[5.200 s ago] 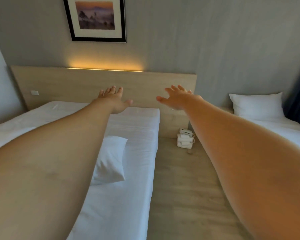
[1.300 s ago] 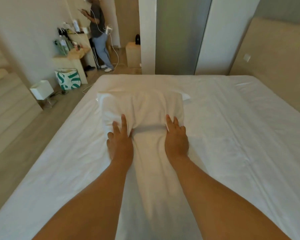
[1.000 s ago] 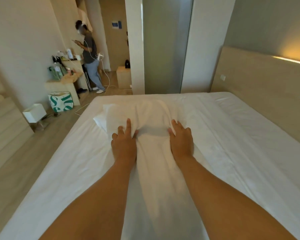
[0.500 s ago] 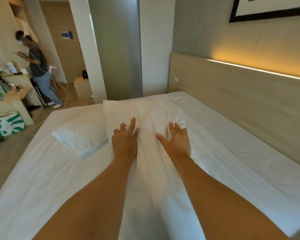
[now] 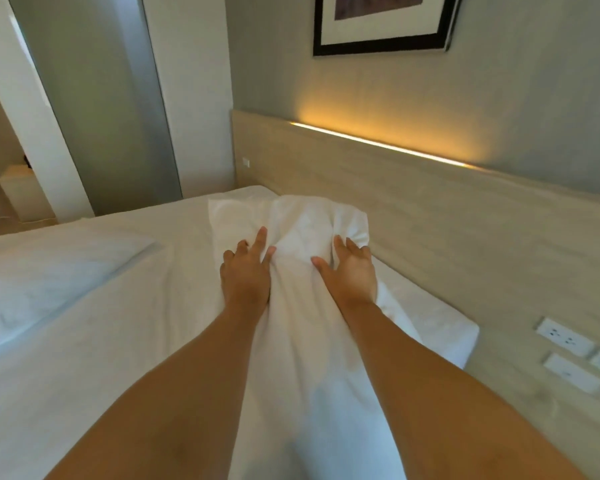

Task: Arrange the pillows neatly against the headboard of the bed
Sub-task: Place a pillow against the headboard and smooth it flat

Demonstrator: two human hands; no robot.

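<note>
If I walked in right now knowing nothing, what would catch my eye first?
First, two bare arms reaching forward, the left hand and right hand gripping a crumpled white pillow held over the white bed, close to the pale wooden headboard. Next, the warm yellow light strip glowing along the headboard's top, below a black-framed picture. A second white pillow lies at left.

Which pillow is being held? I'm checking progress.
The pillow between the hands, gripped by left hand and right hand; the other pillow lies untouched.
</note>
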